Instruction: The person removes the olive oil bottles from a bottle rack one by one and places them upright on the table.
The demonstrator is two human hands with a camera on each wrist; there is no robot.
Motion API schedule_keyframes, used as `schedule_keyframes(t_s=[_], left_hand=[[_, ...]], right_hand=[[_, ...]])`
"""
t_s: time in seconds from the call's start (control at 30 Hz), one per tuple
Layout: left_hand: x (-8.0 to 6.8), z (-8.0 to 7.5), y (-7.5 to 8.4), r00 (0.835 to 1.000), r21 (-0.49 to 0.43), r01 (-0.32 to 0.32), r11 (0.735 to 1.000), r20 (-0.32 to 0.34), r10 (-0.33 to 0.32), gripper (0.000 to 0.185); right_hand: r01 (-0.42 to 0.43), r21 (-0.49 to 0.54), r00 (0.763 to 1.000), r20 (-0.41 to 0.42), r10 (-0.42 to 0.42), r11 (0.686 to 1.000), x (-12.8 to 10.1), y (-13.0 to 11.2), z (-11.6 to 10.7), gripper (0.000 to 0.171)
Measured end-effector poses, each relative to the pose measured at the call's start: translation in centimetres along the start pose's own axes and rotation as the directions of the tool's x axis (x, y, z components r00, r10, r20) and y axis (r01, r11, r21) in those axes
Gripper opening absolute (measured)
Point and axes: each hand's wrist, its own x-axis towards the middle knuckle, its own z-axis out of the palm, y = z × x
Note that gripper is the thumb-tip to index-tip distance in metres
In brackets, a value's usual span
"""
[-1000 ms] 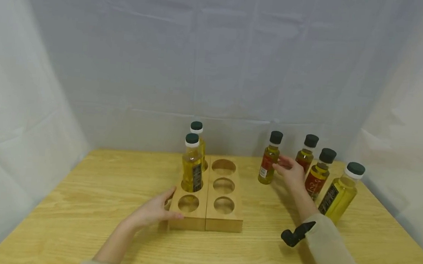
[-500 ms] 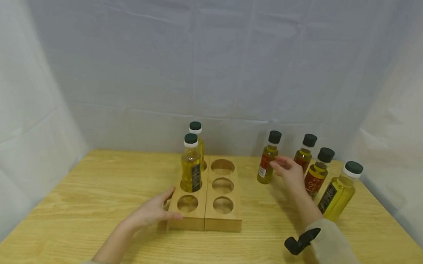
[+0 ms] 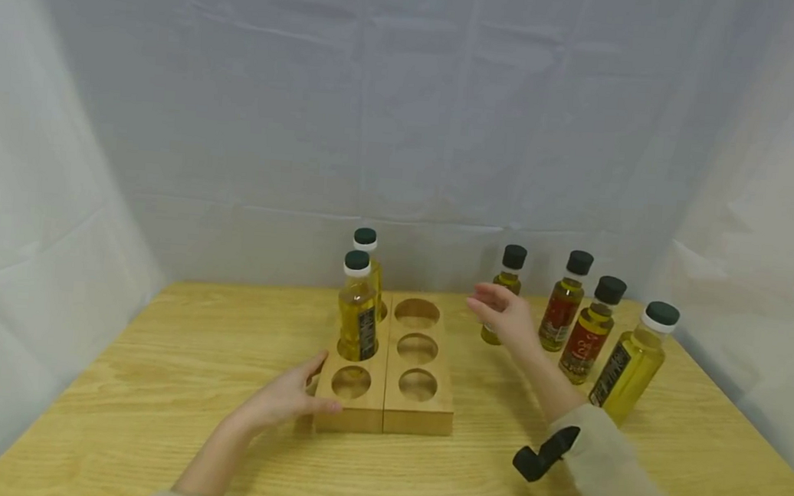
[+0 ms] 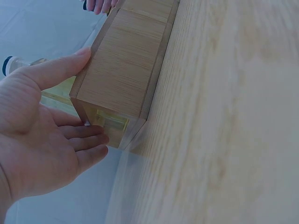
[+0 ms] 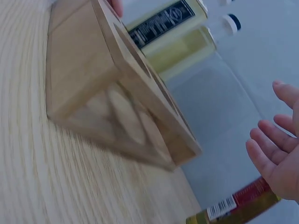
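In the head view my left hand rests on the front left corner of a wooden bottle rack, thumb at the front edge, fingers along the side. The left wrist view shows those fingertips touching the rack's open end. A second rack adjoins it, its round holes unfilled. Two green-capped oil bottles stand upright in the left rack's middle and back holes. My right hand, fingers loosely extended and holding nothing, partly covers a black-capped, red-labelled oil bottle standing on the table.
Two more black-capped oil bottles, one farther back and one nearer, stand to the right on the wooden table. Beside them is a green-capped oil bottle. White sheeting hangs behind and on both sides.
My right hand has come away from the red-labelled bottle's right side and moved left across it. That bottle stays in place, and the left hand has stayed at the rack corner.
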Motion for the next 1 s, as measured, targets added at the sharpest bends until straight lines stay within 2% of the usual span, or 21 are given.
schedule_keyframes(t_s=[0.33, 0.47, 0.7, 1.0], left_hand=[[0.1, 0.0, -0.1, 1.0, -0.015, 0.008, 1.0, 0.004, -0.008, 0.1], [0.1, 0.0, -0.1, 1.0, -0.006, 0.001, 1.0, -0.001, -0.001, 0.101], [0.2, 0.0, -0.2, 1.0, 0.009, -0.013, 1.0, -0.007, 0.013, 0.101], [0.2, 0.0, -0.3, 1.0, 0.02, -0.008, 1.0, -0.004, 0.008, 0.101]], right_hand=[[0.021, 0.015, 0.99, 0.142, -0.023, 1.0, 0.3, -2.1, 3.9, 0.05], [0.042, 0.005, 0.984, 0.172, -0.042, 0.999, 0.4, -2.7, 5.4, 0.05], [0.069, 0.047, 0.968, 0.237, -0.078, 0.997, 0.3, -3.2, 7.6, 0.051], [0.088, -0.023, 0.959, 0.273, -0.079, 0.996, 0.4, -3.8, 10.1, 0.057]])
